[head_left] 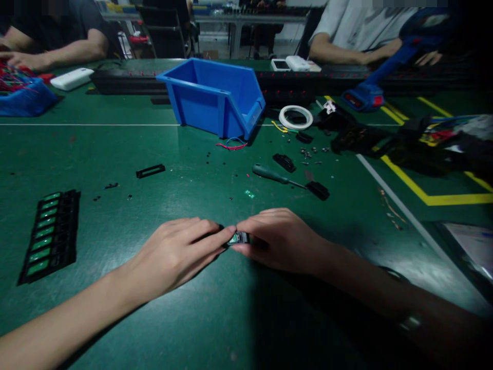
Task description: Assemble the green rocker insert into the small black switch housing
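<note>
The fingers (215,242) of both hands come together over the near middle of the green table (215,318), meeting at one small part (240,238) with dark edges and a green-and-silver face. The right hand (290,241) pinches its right end, forefinger above and thumb below. The left hand (173,252) has its fingertips against the left end, but its thumb is hidden, so I cannot tell whether it grips or only presses. Nor is it clear whether the part touches the tabletop or is held just over it. Judging by its size and look, the part should be very light and stiff, more like hard plastic and circuit board than anything that bends. Smooth edges could make it slippery in a tight pinch, and the face looks like the fragile side, easily scratched or cracked under a hard push. The best hold is probably by the dark edges at the two ends, with soft fingertip pressure and the face left uncovered. The row of black pieces (68,231) at the left, also with green faces, would likely call for the same edge hold. The screwdriver (269,173) lies beyond the hands, untouched.
</note>
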Demonstrator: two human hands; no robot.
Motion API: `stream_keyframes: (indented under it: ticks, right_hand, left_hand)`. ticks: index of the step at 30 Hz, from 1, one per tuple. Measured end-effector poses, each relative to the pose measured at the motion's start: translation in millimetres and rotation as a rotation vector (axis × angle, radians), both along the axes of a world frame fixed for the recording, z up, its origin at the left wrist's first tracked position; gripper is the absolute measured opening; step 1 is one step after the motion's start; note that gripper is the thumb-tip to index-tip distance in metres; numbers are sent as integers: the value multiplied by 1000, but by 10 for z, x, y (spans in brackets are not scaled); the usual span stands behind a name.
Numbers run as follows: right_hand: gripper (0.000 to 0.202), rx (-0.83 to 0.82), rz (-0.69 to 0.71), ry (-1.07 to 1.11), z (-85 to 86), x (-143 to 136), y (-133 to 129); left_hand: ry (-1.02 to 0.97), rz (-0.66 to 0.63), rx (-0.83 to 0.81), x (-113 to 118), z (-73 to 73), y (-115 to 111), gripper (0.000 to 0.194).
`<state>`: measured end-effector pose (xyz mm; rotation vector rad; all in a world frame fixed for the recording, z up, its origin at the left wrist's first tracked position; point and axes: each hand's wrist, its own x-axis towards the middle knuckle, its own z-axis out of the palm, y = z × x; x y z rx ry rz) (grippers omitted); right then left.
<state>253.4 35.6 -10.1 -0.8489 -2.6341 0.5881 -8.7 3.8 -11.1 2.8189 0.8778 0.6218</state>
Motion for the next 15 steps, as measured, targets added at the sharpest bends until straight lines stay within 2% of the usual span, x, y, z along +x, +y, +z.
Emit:
stream_keyframes:
  ticks: [11,15]
  right_hand:
    - [23,-12,29,24,33,0,2]
    - [17,-28,26,37,21,7,2]
  left_hand:
    - [34,18,13,-26,-40,-2,50]
    - [62,25,6,-18,-26,0,43]
